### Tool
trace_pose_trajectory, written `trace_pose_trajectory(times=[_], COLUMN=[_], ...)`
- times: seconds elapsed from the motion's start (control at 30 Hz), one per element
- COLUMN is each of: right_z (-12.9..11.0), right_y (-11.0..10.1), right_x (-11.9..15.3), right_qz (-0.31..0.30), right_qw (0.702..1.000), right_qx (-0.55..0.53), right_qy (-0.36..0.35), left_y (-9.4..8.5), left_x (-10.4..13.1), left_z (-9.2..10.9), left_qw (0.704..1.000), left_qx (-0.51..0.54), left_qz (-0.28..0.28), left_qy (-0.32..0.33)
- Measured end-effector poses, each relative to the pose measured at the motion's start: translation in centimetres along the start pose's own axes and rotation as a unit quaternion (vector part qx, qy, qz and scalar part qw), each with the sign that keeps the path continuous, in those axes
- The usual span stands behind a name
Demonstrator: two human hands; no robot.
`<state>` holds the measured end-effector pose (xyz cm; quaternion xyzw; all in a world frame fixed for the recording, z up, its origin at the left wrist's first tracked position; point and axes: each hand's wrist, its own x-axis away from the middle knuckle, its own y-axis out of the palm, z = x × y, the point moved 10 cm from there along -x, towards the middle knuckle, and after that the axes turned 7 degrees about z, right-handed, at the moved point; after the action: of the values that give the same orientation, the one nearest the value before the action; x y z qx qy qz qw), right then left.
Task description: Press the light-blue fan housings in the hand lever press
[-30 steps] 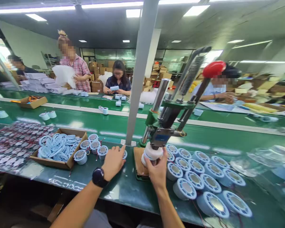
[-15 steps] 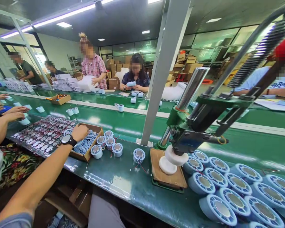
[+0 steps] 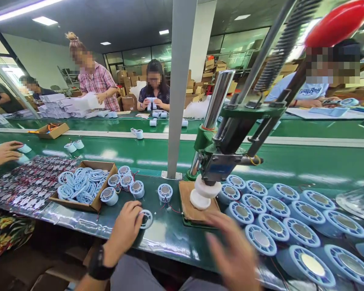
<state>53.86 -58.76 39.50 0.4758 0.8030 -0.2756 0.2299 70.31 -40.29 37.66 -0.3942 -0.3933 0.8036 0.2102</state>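
Note:
My left hand, with a dark watch on the wrist, pinches a light blue ring over the front of the green bench. My right hand is blurred, its fingers spread, with nothing visible in it, in front of the press. The hand press has a white upper pad above a white lower pad on a brown board. One blue round unit stands left of the board. A cardboard box of blue rings is at the left.
Several blue round units fill the bench right of the press. Flat metal-coloured parts cover the left side. A grey post rises behind the bench. Another person's hands are at the far left; people sit and stand across the belt.
My left hand has moved right from the box and now has a ring. My right hand has come into view. The camera view has turned right.

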Motion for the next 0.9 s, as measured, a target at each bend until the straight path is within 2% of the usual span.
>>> trace_pose_trajectory(times=[0.1, 0.2, 0.27, 0.3, 0.37, 0.5, 0.57, 0.73, 0.9], right_z=[-0.6, 1.1, 1.7, 1.5, 0.5, -1.0, -1.0, -0.4, 0.4], right_y=[4.3, 9.3, 10.8, 10.7, 8.9, 4.2, 3.0, 3.3, 3.6], right_x=[0.0, -0.8, -0.8, -0.5, 0.9, 4.8, 6.1, 6.6, 6.6], right_qz=[-0.088, -0.16, -0.189, -0.193, -0.185, -0.162, -0.146, -0.09, -0.058], right_qw=[0.993, 0.976, 0.971, 0.973, 0.978, 0.983, 0.986, 0.993, 0.993], right_qx=[0.077, 0.145, 0.139, 0.126, 0.098, 0.083, 0.081, 0.067, 0.096], right_qy=[-0.023, 0.021, 0.037, 0.03, -0.001, -0.034, -0.029, -0.032, -0.022], left_y=[2.7, 3.4, 3.3, 3.3, 3.4, 3.6, 3.8, 4.3, 3.5], left_x=[1.8, 2.2, 2.5, 2.7, 3.2, 3.4, 3.3, 2.8, 1.7], left_z=[0.5, 0.4, 0.7, 1.0, 1.5, 1.2, 1.0, 1.2, 0.7], left_qw=[0.999, 1.0, 0.997, 0.995, 0.993, 0.998, 0.998, 0.998, 0.994], left_qx=[-0.002, 0.021, 0.022, 0.018, 0.014, -0.007, -0.013, -0.009, 0.053], left_qz=[0.037, -0.015, -0.063, -0.081, -0.098, -0.062, -0.053, -0.057, -0.031], left_qy=[-0.019, 0.004, 0.034, 0.048, 0.064, 0.025, 0.01, 0.016, -0.088])
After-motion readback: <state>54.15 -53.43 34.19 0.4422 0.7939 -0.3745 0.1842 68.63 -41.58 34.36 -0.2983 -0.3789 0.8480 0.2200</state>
